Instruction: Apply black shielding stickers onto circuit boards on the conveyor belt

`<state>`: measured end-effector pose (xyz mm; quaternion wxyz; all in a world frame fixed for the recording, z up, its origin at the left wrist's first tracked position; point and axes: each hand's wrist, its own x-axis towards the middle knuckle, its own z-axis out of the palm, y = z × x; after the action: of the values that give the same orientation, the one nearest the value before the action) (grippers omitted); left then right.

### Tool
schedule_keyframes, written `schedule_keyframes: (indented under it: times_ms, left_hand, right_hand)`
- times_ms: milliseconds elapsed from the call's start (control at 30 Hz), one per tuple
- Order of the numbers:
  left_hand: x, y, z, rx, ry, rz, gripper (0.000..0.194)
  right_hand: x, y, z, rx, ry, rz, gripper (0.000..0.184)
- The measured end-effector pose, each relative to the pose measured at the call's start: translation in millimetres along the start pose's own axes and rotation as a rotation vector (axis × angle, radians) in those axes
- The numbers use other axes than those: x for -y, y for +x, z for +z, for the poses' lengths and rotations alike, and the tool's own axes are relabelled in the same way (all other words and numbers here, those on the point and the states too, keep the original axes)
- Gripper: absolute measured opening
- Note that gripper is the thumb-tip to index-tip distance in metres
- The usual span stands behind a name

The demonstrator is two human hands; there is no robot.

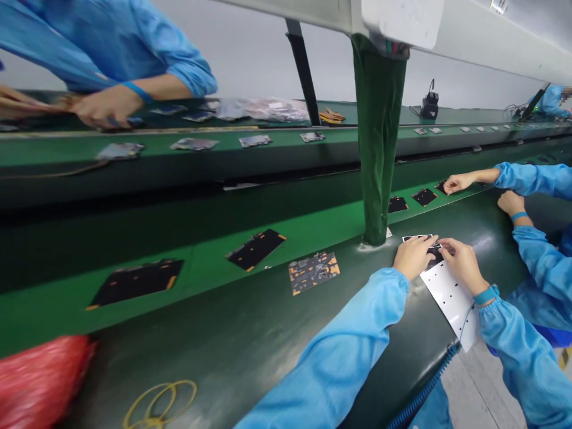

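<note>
Both my hands meet at the right over a white sheet with small black marks, which reaches past the bench edge. A dark, white-edged piece lies at its upper end, partly hidden by my fingers. My left hand has its fingers closed at the dark piece's left side. On the other side, my right hand pinches at the same piece; a blue wrist strap circles that wrist. To the left of my hands, a circuit board with orange patches rests at the bench edge beside the green belt.
Black boards lie spaced along the green belt. A green-wrapped post stands just beyond my hands. Yellow rubber bands and a red plastic bag are at the lower left. Co-workers' hands work at the right and upper left.
</note>
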<state>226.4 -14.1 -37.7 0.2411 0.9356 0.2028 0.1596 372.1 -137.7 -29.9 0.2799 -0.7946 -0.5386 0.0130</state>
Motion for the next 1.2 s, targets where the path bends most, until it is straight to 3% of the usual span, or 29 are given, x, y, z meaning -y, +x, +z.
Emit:
schedule_keyframes:
  times_ms: [267, 600, 1200]
  left_hand:
    - [-3.0, -6.0, 4.9, -0.082, -0.103, 0.014, 0.063]
    - [-4.4, -7.3, 3.2, -0.129, -0.196, -0.076, 0.062]
    - [-6.7, -8.6, -8.9, -0.035, -0.277, -0.067, 0.062]
  right_hand:
    - [17.2, 5.6, -17.3, 0.016, -0.134, -0.146, 0.022]
    - [16.0, 6.9, -20.5, -0.027, -0.266, -0.354, 0.027]
    - [14.8, 8.1, -27.3, -0.138, -0.329, -0.51, 0.023]
